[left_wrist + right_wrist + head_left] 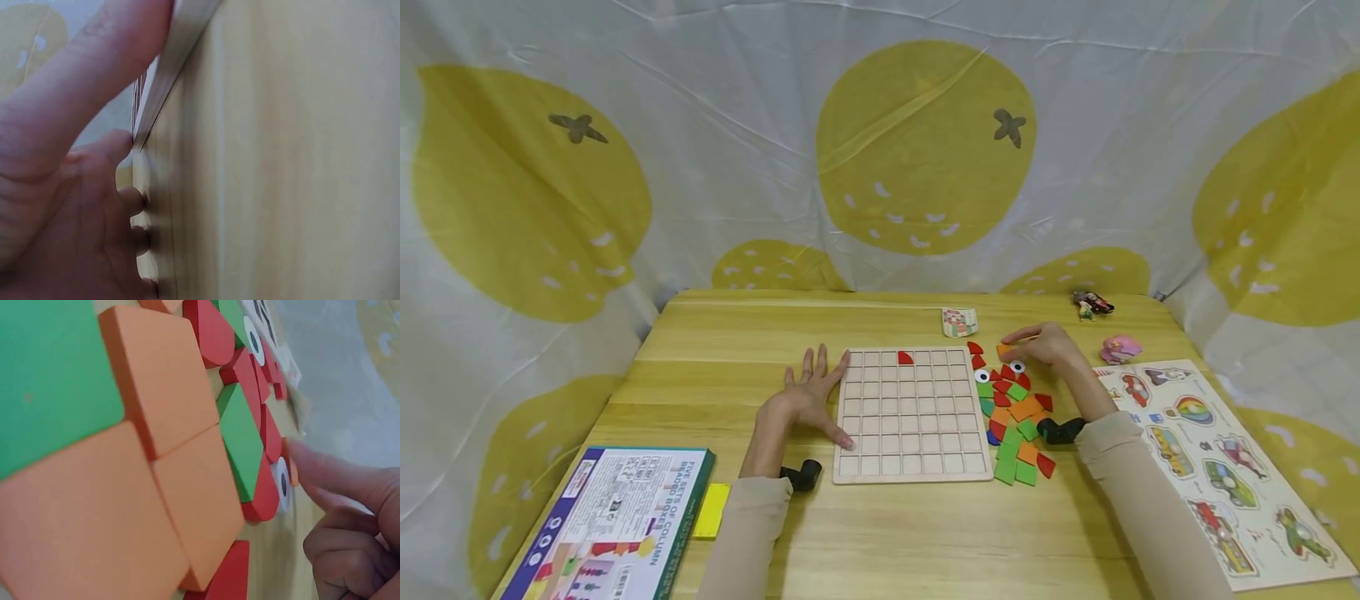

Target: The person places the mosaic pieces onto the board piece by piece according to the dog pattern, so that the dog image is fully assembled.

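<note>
A square wooden grid board (915,419) lies in the middle of the table with one red quarter-round piece (906,357) in its top row. My left hand (805,400) rests at the board's left side, fingers spread, thumb and index finger touching its edge. In the left wrist view the thumb (94,75) lies along the board's rim (165,69). My right hand (1048,346) is beyond the heap of pieces and pinches a small orange piece (1003,350) between thumb and fingertips. The right wrist view shows this orange piece (291,461) beside a white eye disc (283,485).
Loose green, orange and red pieces (1025,408) heap along the board's right edge. A small pattern card (959,322) lies behind. A picture puzzle board (1225,467) and pink toy (1121,348) are at right, a boxed set (617,525) and yellow item (711,511) at left.
</note>
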Tool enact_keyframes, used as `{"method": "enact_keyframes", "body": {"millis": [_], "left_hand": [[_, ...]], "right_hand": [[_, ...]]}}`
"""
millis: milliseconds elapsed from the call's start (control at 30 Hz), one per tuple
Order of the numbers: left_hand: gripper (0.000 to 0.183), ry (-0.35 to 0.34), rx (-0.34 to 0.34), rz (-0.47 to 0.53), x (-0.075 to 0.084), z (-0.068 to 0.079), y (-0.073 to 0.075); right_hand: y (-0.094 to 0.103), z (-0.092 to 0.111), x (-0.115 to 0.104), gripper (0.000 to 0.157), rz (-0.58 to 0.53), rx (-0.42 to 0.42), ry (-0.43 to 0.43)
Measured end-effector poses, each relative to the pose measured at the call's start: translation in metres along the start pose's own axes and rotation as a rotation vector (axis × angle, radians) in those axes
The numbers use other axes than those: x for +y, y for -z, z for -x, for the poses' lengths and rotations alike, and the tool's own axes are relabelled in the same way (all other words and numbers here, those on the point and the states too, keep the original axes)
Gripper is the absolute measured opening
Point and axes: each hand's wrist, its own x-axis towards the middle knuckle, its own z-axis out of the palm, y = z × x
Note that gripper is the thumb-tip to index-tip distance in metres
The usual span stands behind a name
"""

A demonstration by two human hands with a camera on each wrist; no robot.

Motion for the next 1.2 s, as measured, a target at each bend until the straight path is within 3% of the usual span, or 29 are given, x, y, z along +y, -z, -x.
{"method": "enact_keyframes", "body": {"millis": [167, 367, 467, 633, 800, 933, 1200], "left_hand": [[0.145, -0.014, 0.001, -0.006, -0.002, -0.001, -0.001], [0.145, -0.024, -0.011, 0.005, -0.003, -0.001, 0.002], [0.145, -0.019, -0.024, 0.009, -0.004, -0.002, 0.003], [0.144, -0.014, -0.040, -0.008, -0.002, -0.003, 0.004], [0.145, -0.013, -0.045, -0.009, 0.000, -0.005, 0.003], [0.145, 0.000, -0.046, -0.012, 0.001, -0.005, 0.004], [0.145, 0.001, -0.043, -0.018, 0.000, -0.003, 0.006]], "right_hand": [[0.001, 0.001, -0.002, 0.038, 0.053, 0.003, 0.024], [-0.009, 0.005, -0.015, 0.032, 0.042, -0.022, 0.146], [-0.029, 0.009, -0.034, 0.031, 0.004, -0.055, 0.178], [-0.083, 0.009, -0.075, 0.027, -0.008, -0.092, 0.241], [-0.125, 0.002, -0.100, 0.026, -0.070, -0.074, 0.262], [-0.139, -0.004, -0.105, 0.027, -0.101, -0.035, 0.236], [-0.143, -0.009, -0.102, 0.024, -0.114, -0.033, 0.252]]}}
